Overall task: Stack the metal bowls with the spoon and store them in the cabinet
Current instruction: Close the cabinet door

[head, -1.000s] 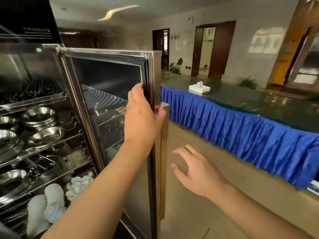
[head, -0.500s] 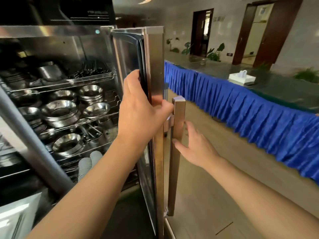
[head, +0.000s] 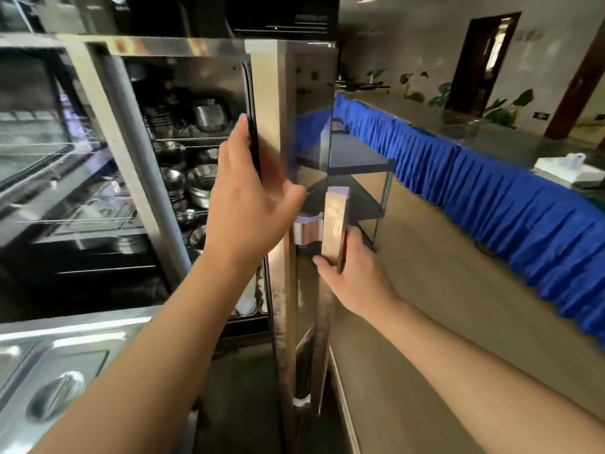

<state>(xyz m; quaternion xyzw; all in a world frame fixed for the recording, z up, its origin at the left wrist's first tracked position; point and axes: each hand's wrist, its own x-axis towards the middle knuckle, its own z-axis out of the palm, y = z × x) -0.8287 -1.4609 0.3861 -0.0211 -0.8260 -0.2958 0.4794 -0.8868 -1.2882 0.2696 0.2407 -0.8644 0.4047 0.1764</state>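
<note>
Left hand [head: 248, 204] covers part of the cabinet [head: 183, 103] opening, so the bowls [head: 199, 181] behind it show only in part, smeared by motion blur. No spoon can be made out in there. Right fingers [head: 319, 261] curl out of sight behind the handle [head: 333, 224]. Both forearms run off the bottom edge. The steel tray [head: 49, 371] at lower left is cropped and blurred.

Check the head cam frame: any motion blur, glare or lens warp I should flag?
Head view: the left side is motion-smeared, with the shelves and the lidded tray streaked; the left hand on the cabinet door edge and the right hand on the handle are sharper; the steel door mirrors the blue table skirt; wide-angle bowing curves the counter line.
</note>
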